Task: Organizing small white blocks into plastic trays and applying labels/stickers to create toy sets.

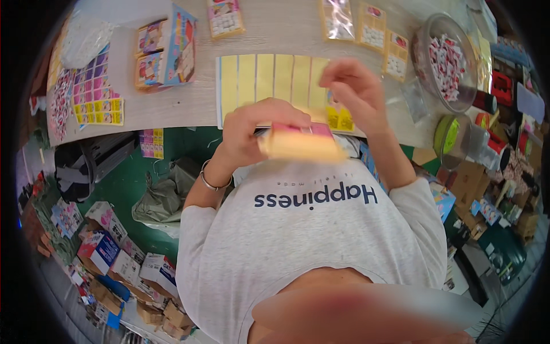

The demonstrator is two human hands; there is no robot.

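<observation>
My left hand (252,126) grips a small yellow packet with a pink label (306,143) in front of my chest. The packet is blurred, so its details cannot be read. My right hand (361,94) is raised just right of it, empty as far as I can see, with loosely curled fingers and the thumb apart. Beneath both hands, a pale yellow sheet divided into strips (246,74) lies on the table, partly covered by them. Some yellow printed stickers (340,119) show below my right hand, at the table's near edge.
Finished-looking yellow packets with white pieces (372,28) lie at the far right. Beside them stands a clear bowl of red-and-white wrapped sweets (444,69). A blue display box (180,51) holds packets at the left, near coloured sticker sheets (94,86). Cartons (109,252) crowd the floor.
</observation>
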